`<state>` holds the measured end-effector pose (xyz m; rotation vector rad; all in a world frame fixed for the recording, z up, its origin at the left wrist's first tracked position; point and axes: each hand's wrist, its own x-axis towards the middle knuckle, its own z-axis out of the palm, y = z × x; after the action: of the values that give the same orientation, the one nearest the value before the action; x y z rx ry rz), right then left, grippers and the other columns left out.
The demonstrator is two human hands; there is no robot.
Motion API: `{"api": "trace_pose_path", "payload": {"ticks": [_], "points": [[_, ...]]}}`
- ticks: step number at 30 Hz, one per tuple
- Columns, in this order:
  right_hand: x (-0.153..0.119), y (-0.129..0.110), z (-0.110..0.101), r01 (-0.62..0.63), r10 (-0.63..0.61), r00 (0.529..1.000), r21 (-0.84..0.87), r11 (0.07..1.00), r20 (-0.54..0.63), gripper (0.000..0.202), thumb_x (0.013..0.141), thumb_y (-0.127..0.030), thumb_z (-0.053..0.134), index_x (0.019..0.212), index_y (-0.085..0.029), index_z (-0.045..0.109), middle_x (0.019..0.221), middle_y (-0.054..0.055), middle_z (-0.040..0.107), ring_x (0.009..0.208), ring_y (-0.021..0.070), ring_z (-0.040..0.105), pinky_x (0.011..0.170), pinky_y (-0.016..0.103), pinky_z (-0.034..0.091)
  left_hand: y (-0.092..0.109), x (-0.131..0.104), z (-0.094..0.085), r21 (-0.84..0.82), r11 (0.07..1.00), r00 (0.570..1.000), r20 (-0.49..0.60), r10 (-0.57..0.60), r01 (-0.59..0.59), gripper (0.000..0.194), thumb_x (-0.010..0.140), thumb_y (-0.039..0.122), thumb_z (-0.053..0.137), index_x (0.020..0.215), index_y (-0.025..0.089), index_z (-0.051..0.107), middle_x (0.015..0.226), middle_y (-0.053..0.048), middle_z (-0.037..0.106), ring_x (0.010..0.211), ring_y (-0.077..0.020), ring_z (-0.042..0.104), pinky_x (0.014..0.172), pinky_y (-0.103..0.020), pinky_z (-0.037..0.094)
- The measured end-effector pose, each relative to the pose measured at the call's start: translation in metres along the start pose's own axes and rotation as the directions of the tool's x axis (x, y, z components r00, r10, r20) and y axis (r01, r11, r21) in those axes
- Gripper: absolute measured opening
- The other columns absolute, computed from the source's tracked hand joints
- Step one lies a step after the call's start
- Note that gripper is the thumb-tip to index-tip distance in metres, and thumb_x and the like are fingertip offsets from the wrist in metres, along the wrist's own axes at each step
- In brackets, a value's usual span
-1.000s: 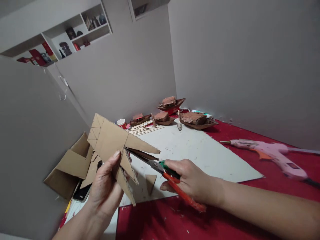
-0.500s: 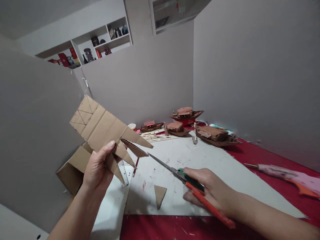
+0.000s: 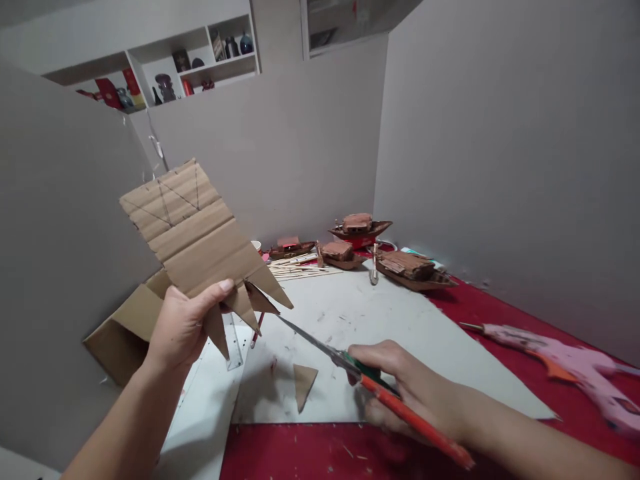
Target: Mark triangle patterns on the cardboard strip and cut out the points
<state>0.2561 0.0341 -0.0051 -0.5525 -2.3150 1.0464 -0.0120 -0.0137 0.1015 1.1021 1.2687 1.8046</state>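
Observation:
My left hand (image 3: 187, 323) pinches a piece of corrugated cardboard (image 3: 203, 240) between thumb and fingers, holding it up above the table. Its lower edge is cut into pointed teeth, and one tooth is bent back. Dark zigzag lines are drawn across its upper end. In my right hand (image 3: 400, 387) is a pair of scissors (image 3: 325, 350) with red and green handles. Their blades look closed, and the tip points at the bent tooth; whether it touches, I cannot tell. Below lies a loose cardboard triangle (image 3: 304, 385).
A white board (image 3: 425, 360) lies on a red cloth (image 3: 300, 450). Several model boats (image 3: 413, 269) and thin sticks (image 3: 300, 270) are at the back. A pink glue gun (image 3: 565, 357) lies right. Left are a cardboard box (image 3: 127, 327), a clear ruler (image 3: 233, 343) and a pencil (image 3: 257, 331).
My left hand has turned the cardboard more upright, its marked end now facing me more. The scissors remain in my right hand, close to the teeth. The whole view has shifted slightly.

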Motion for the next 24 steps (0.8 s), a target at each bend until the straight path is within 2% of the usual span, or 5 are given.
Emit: {"api": "trace_pose_path", "payload": {"ticks": [4,11,18,21,24], "points": [[-0.001,0.003,0.003,-0.104,0.101,0.994,0.089,0.991,0.041,0.027,0.083,-0.038,0.057,0.07,-0.022,0.039,0.058,-0.006,0.038,0.052,0.0103,0.033,0.048,0.023,0.03,-0.009,-0.003,0.006,0.017,1.0,0.998,0.067,-0.005,0.004,0.028,0.054,0.025,0.092,0.055,0.011,0.068,0.053,-0.004,0.067,0.053,-0.0173,0.066,0.049,-0.024,0.056],[0.001,0.007,0.0,-0.149,0.148,0.989,0.057,0.987,0.025,0.033,0.09,-0.045,0.055,0.071,-0.021,0.041,0.061,-0.006,0.034,0.055,0.0099,0.028,0.047,0.022,0.027,-0.015,-0.008,0.014,0.008,0.998,0.994,0.091,0.056,-0.057,0.022,0.06,0.02,0.09,0.076,0.012,0.077,0.079,-0.006,0.077,0.065,-0.0179,0.071,0.06,-0.024,0.06],[0.003,0.006,0.002,-0.155,0.155,0.988,0.08,0.985,0.007,0.039,0.09,-0.051,0.053,0.07,-0.021,0.04,0.061,-0.006,0.034,0.055,0.01,0.029,0.047,0.022,0.027,-0.016,-0.013,0.016,0.037,0.998,0.996,0.072,0.044,-0.047,0.022,0.062,0.023,0.09,0.076,0.012,0.078,0.078,-0.008,0.078,0.064,-0.0213,0.073,0.054,-0.024,0.058],[0.003,0.005,0.003,-0.171,0.171,0.985,0.069,0.983,0.003,0.038,0.091,-0.051,0.052,0.07,-0.021,0.039,0.061,-0.006,0.034,0.056,0.0101,0.029,0.048,0.023,0.027,-0.021,-0.013,0.015,0.095,0.994,0.994,0.098,0.05,-0.059,0.018,0.068,0.027,0.086,0.07,0.012,0.076,0.072,-0.007,0.076,0.061,-0.0207,0.071,0.052,-0.025,0.057],[0.002,0.008,0.004,-0.185,0.186,0.982,0.034,0.982,-0.022,0.038,0.091,-0.05,0.053,0.069,-0.022,0.039,0.061,-0.006,0.033,0.055,0.0102,0.029,0.049,0.023,0.027,-0.025,-0.011,0.014,0.091,0.992,0.988,0.136,0.071,-0.084,0.018,0.07,0.027,0.084,0.077,0.012,0.076,0.074,-0.007,0.076,0.059,-0.0207,0.07,0.05,-0.026,0.055]]}}
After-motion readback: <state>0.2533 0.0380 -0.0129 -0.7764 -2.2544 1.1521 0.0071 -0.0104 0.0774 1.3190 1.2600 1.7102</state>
